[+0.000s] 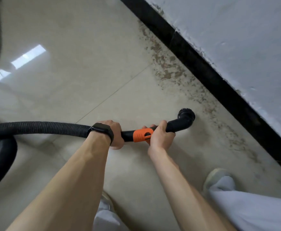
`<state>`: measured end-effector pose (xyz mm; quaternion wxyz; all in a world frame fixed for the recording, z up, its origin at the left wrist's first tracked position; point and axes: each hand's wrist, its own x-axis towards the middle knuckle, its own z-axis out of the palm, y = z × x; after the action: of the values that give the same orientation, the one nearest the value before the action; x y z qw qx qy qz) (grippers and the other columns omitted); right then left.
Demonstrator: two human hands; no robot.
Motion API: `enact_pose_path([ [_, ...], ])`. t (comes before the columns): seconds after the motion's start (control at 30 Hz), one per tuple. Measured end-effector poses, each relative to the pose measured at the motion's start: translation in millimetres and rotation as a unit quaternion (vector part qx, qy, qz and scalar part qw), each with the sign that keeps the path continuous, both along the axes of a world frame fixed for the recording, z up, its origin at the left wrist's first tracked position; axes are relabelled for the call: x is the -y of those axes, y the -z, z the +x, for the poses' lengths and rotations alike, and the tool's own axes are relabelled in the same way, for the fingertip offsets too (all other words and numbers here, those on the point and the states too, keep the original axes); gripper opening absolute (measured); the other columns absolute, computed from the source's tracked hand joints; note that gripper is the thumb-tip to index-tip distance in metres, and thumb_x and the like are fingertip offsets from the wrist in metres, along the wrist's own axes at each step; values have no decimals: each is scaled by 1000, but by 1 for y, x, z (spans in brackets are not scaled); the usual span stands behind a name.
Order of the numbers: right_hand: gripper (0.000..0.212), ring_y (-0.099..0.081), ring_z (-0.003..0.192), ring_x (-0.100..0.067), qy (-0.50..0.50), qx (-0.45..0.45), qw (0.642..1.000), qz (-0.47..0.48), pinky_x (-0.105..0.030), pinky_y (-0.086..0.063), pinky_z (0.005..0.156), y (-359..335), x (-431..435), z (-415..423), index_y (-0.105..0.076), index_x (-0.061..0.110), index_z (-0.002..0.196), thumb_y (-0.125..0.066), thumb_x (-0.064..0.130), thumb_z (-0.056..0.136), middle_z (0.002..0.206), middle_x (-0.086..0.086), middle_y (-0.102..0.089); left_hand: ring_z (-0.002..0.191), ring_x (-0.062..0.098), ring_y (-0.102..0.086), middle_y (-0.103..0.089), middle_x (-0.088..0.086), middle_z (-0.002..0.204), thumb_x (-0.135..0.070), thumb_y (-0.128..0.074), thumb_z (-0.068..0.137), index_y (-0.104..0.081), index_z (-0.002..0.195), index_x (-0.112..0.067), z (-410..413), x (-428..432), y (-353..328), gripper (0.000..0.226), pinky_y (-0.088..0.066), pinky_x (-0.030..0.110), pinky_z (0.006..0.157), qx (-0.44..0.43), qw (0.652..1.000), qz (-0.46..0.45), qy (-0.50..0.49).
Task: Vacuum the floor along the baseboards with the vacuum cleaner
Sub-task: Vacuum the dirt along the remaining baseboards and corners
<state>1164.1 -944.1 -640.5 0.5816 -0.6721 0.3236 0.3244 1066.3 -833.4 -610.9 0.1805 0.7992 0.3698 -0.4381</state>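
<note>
Vacuum wand (141, 135) runs left to right, left hand (114, 134) and right hand (159, 135) both clamped around it, the right nearer the brush head (187, 116), just short of the dirt (166, 69) along the baseboard (211, 77).

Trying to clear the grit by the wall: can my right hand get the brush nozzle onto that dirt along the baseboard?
Probably yes: the right hand grips the wand behind the brush nozzle, with only bare floor between it and the dirt.

Black round brush nozzle (186, 115) on floor (86, 64) near baseboard (203, 64)
</note>
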Motion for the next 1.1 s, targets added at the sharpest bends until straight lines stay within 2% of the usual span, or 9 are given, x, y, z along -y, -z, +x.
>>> enact_pose_path([
  [0.13, 26, -65, 45, -26, -27, -2, 999, 38, -38, -59, 59, 1, -12, 9, -42, 7, 120, -54, 20, 101, 67, -8, -62, 65, 15, -56, -57, -5, 76, -36, -64, 77, -59, 87, -27, 0, -1, 1, 14, -47, 26, 62, 21, 999, -6, -31],
  [0.37, 28, -68, 48, -29, -130, 5, 990, 56, -50, -64, 68, 2, -47, 2, -43, 5, 120, -53, 20, 99, 56, -2, -63, 68, 16, -61, -62, -2, 81, -35, -69, 71, -62, 89, -27, -24, -16, 5, 20, -44, 26, 57, 9, 994, -10, -108],
  [0.53, 31, -68, 48, -28, -154, -1, 986, 68, -47, -64, 68, 5, -60, 9, -44, 3, 124, -53, 20, 100, 57, -2, -63, 70, 17, -61, -62, -2, 79, -33, -68, 70, -60, 85, -28, -25, -23, 12, 18, -48, 27, 61, 33, 989, 5, -144],
  [0.7, 32, -69, 52, -28, -193, -2, 978, 76, -49, -65, 73, 5, -74, 12, -43, 4, 125, -53, 20, 99, 63, -5, -64, 67, 16, -61, -62, -2, 76, -30, -69, 68, -62, 84, -27, -27, -28, 16, 19, -46, 26, 58, 39, 985, 10, -169],
  [0.83, 35, -71, 58, -33, -229, -1, 971, 72, -44, -64, 65, 7, -83, 9, -43, 2, 126, -53, 21, 99, 60, -4, -64, 64, 16, -61, -63, -2, 73, -31, -67, 66, -60, 78, -25, -38, -30, 21, 15, -45, 24, 57, 45, 981, 15, -190],
  [0.93, 32, -74, 61, -32, -258, 5, 964, 61, -49, -65, 73, 5, -90, 0, -43, 5, 124, -52, 22, 99, 65, -4, -67, 64, 17, -61, -62, -2, 72, -31, -64, 64, -59, 75, -24, -51, -30, 25, 14, -46, 24, 58, 46, 978, 17, -203],
  [1.0, 29, -75, 61, -31, -248, 3, 968, 46, -51, -65, 78, 2, -87, -16, -42, 7, 122, -51, 23, 100, 72, -6, -68, 65, 16, -61, -62, -3, 74, -33, -63, 67, -58, 77, -26, -62, -30, 25, 13, -48, 25, 59, 39, 981, 20, -191],
  [1.1, 26, -74, 57, -30, -174, -7, 985, 21, -46, -65, 72, 1, -64, -48, -41, 7, 121, -50, 22, 101, 71, -6, -68, 70, 16, -63, -63, -7, 79, -43, -61, 73, -64, 87, -30, -81, -28, 20, 19, -52, 26, 65, 22, 991, 20, -133],
])
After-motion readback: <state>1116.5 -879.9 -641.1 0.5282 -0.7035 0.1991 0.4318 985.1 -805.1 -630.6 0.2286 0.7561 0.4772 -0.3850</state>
